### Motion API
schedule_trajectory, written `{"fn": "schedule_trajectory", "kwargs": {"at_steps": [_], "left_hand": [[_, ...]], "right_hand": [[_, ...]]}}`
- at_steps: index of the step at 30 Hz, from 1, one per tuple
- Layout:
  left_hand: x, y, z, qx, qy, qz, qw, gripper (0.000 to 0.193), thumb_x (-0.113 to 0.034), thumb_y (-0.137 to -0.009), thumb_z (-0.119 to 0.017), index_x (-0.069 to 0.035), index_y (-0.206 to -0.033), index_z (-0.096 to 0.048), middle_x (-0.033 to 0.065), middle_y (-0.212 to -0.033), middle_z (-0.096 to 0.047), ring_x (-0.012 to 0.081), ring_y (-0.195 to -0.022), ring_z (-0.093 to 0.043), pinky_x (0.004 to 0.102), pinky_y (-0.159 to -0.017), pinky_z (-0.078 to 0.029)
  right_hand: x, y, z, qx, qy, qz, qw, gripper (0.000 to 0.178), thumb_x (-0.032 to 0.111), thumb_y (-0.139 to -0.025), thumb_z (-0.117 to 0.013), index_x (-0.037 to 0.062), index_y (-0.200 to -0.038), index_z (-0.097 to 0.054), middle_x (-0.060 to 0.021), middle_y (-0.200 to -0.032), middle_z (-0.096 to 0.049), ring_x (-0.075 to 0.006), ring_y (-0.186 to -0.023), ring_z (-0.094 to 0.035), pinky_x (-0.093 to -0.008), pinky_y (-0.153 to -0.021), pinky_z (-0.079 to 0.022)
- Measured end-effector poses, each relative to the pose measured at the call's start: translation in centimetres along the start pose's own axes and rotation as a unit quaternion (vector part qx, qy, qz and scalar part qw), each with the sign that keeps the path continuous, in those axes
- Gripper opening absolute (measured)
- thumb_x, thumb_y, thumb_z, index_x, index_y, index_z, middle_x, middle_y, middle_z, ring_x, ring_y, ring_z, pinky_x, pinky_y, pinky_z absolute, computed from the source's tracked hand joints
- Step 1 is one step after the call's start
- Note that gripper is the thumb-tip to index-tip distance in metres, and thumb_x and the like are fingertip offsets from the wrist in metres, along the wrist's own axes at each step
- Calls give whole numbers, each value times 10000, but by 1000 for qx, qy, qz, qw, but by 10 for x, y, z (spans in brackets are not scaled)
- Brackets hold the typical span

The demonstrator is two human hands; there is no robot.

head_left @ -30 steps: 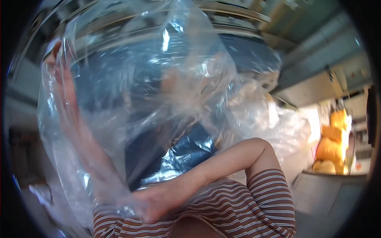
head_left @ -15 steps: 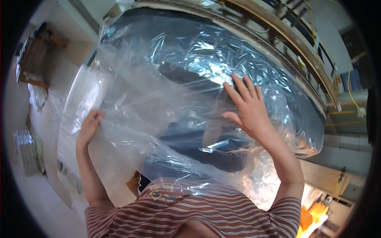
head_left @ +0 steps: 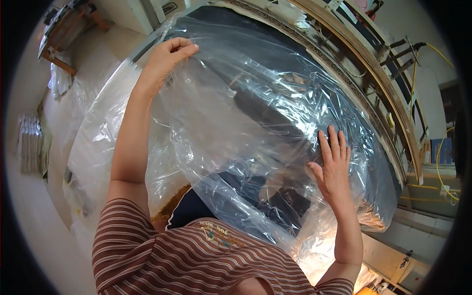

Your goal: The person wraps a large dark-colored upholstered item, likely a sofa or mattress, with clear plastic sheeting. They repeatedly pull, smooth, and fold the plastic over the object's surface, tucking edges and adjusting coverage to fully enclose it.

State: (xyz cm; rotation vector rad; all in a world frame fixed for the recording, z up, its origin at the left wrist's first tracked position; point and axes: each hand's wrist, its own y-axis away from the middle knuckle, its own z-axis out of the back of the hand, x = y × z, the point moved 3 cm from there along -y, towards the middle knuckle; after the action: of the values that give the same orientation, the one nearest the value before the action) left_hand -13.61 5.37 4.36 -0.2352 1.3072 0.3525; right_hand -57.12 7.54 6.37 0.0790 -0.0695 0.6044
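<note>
A wide clear plastic sheet (head_left: pixel 211 108), wrinkled and glossy, lies over a dark tabletop (head_left: pixel 241 24) and hangs down across my lap. Toward the far left, my left hand (head_left: pixel 167 59) is closed in a pinch on the sheet, thumb and fingertips together. My right hand (head_left: pixel 335 169) rests flat on the plastic at the right, its fingers spread. Through the film, dark patches and a dull reflection show. The sheet's near part touches my striped shirt.
A long wooden rail (head_left: pixel 383 78) with metal fittings runs along the far side of the table. Yellow cable (head_left: pixel 436 160) hangs at the right. More clear plastic (head_left: pixel 105 132) covers the left side. A small wooden table (head_left: pixel 61 64) and a stacked bundle (head_left: pixel 30 142) stand at far left.
My left hand has moved away from my body and to the right, up to the far left of the sheet. My right hand stays flat on the plastic while the view has turned.
</note>
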Motion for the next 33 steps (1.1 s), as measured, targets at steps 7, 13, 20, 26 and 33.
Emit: {"fn": "schedule_trajectory", "kwargs": {"at_steps": [7,13,20,26,33], "left_hand": [[-2,-2,7,-22,41,-70,996,233,-270,-833,-667,-84,-973,-667,-48,-871,-594,60,-815,-479,216,-774,-368],[-15,-1,8,-40,121,-95,987,167,-199,-839,-662,-73,-949,-678,-56,-853,-591,46,-767,-478,205,-713,-379],[-13,-12,15,-36,130,-148,980,160,-212,-820,-681,-82,-911,-674,-38,-870,-603,74,-776,-503,221,-754,-398],[9,-35,49,-306,-238,-263,884,177,-223,-786,-685,-67,-863,-659,47,-928,-624,148,-820,-558,282,-779,-434],[20,-99,68,-195,-188,-145,952,214,-223,-770,-685,-71,-916,-651,63,-865,-652,169,-775,-598,305,-731,-460]], "right_hand": [[-5,-11,14,-41,-29,30,998,605,368,-880,-560,79,-1379,-378,-165,-1467,-273,-403,-1299,-290,-490,-1049,-269],[-10,-35,32,-116,-33,28,992,633,347,-847,-610,53,-1362,-387,-188,-1376,-388,-385,-1159,-429,-468,-996,-326],[-37,-52,28,-62,-183,-33,981,326,67,-743,-695,34,-1052,-596,-59,-752,-520,-195,-749,-468,-302,-705,-383],[-46,-58,13,-43,-446,-45,893,106,91,-864,-590,22,-882,-511,26,-843,-485,-66,-738,-423,-221,-672,-371],[-44,-59,18,-19,-408,-90,908,297,140,-759,-720,19,-967,-547,16,-819,-411,-97,-726,-369,-211,-688,-346]]}}
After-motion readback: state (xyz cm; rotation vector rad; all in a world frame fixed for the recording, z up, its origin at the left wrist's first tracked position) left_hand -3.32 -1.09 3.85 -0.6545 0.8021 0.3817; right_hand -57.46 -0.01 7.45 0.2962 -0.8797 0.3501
